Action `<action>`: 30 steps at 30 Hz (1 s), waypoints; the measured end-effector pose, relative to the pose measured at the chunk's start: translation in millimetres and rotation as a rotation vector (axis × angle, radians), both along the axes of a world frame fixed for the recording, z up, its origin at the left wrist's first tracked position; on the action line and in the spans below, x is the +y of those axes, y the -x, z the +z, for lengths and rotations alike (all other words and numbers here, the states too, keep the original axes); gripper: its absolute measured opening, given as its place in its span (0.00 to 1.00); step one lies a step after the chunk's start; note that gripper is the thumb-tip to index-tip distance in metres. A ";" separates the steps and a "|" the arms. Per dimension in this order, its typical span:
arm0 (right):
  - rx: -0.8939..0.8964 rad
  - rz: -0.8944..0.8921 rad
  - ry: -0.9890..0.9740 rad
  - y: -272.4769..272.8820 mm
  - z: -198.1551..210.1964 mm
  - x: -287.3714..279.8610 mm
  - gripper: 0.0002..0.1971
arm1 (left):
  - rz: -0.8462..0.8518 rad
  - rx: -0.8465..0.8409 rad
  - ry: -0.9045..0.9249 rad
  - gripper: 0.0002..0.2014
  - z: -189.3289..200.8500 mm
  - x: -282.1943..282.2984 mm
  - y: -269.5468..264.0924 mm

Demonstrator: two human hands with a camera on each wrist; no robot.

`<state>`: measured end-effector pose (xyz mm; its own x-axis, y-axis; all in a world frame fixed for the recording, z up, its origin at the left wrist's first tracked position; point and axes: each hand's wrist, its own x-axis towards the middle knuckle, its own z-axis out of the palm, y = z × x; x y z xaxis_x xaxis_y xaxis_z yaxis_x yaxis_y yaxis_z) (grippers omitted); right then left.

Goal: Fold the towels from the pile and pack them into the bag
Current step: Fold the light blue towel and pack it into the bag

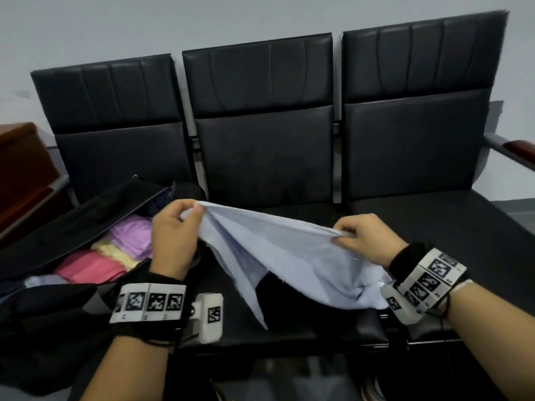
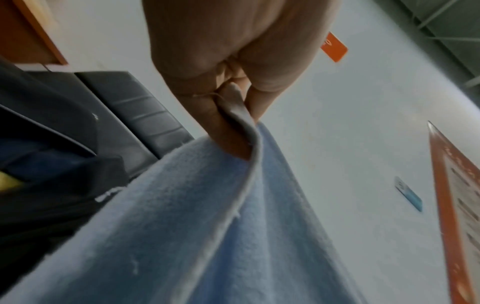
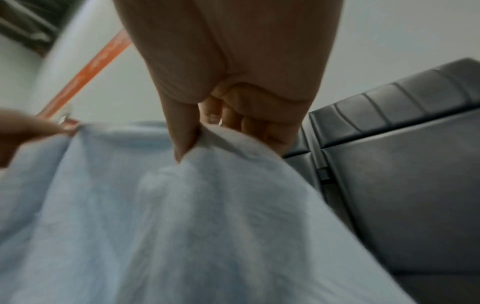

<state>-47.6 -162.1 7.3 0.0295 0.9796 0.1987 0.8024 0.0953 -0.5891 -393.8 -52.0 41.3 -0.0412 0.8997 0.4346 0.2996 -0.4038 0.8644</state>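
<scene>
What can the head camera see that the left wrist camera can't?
Only the head view shows the right hand, the folded pink towel and purple towel in the bag, and all three seats.

Only the left wrist view shows the orange sign on the wall and, close up, the fingers pinching the hem.

Both show the left hand, the blue towel, the bag and a seat back.

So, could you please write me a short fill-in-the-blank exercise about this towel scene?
1. Both hands hold up a light ____ towel.
2. The open bag lies to the person's ____.
3. In the bag, the yellow towel lies between the purple towel and the ____ one.

Missing words: blue; left; pink
</scene>
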 end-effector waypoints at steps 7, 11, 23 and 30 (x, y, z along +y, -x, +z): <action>0.113 -0.113 0.010 -21.6 -4.6 6.2 0.08 | 0.169 -0.024 0.019 0.06 4.0 19.7 36.0; 0.012 -0.224 -0.013 -28.1 -5.9 2.9 0.11 | 0.298 -0.073 0.025 0.07 4.0 23.7 46.6; 0.741 -0.011 -0.043 36.5 38.8 4.1 0.11 | 0.050 0.210 -0.008 0.05 14.4 14.0 -23.1; 0.832 0.258 0.175 61.2 41.8 6.8 0.21 | -0.303 0.399 0.085 0.10 5.3 -12.5 -69.5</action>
